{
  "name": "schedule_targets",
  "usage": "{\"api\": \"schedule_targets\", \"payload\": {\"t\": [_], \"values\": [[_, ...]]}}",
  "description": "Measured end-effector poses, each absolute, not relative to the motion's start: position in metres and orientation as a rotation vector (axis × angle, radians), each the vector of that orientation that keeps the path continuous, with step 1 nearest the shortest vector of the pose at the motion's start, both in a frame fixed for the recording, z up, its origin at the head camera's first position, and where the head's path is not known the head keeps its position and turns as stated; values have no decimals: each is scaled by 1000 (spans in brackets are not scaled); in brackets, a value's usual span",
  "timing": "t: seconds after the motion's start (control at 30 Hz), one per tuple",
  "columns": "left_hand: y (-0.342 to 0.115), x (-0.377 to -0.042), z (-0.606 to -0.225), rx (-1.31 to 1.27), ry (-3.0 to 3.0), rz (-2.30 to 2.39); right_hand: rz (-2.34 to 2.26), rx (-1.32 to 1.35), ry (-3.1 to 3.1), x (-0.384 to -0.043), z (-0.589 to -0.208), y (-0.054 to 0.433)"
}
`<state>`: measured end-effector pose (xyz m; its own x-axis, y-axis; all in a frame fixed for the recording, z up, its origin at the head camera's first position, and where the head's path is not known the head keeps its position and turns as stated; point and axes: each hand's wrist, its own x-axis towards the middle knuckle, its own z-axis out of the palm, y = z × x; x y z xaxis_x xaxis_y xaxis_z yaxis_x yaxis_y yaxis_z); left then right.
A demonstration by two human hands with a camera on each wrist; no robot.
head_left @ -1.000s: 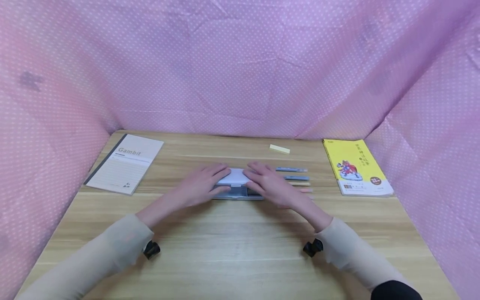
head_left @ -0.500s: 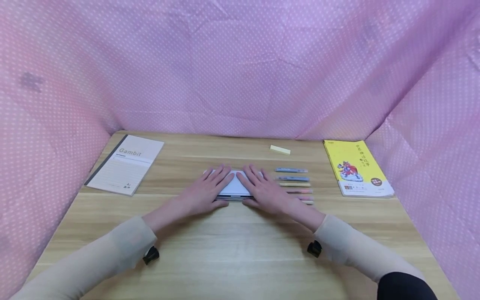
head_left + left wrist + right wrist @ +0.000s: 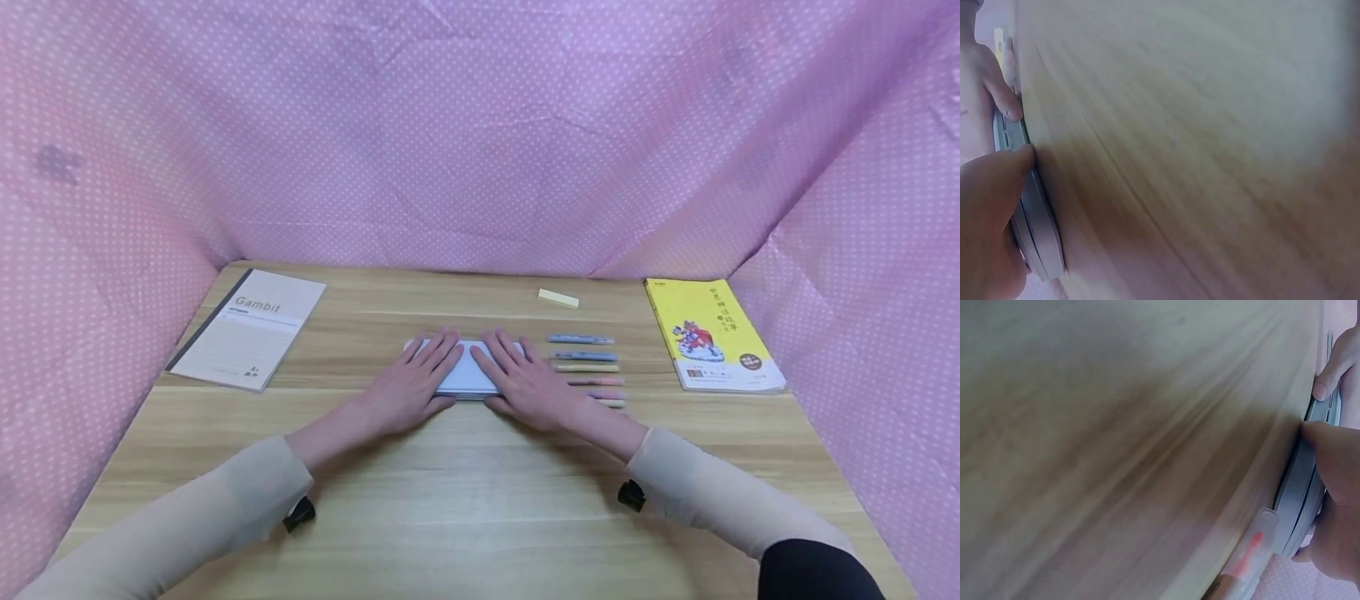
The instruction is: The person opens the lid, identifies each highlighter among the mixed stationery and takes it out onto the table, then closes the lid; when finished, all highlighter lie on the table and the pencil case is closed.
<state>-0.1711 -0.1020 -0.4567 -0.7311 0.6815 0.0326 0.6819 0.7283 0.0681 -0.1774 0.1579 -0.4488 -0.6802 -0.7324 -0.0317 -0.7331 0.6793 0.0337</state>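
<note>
A flat pencil case (image 3: 467, 368) with a pale lid lies in the middle of the table, its lid down. My left hand (image 3: 408, 385) rests on the left part of the lid with fingers straight and spread, and the thumb at the front edge. Mirroring it, my right hand (image 3: 534, 387) presses on the right part, its thumb also at the front side. Both wrist views show the grey side of the case (image 3: 1038, 228) low on the wood, with a thumb against it. The hands cover both ends of the lid.
Several pens and markers (image 3: 585, 357) lie in a row just right of the case, partly behind the right hand. A pale yellow strip (image 3: 558, 297) lies farther back. A Gambit notebook (image 3: 251, 329) is at left, a yellow book (image 3: 712, 333) at right, and a pink dotted cloth (image 3: 480, 150) hangs behind.
The lid of the pencil case, partly raised a second ago with the inside showing, has come down. Both hands moved with it and now lie spread on top; little differs over the last half second.
</note>
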Motion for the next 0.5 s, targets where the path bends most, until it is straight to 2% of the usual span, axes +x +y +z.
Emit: {"api": "schedule_targets", "payload": {"t": [0.5], "values": [[-101,-171,-459,-1145,-2894,-137,110,-1230,2874,-176,-450,157]]}}
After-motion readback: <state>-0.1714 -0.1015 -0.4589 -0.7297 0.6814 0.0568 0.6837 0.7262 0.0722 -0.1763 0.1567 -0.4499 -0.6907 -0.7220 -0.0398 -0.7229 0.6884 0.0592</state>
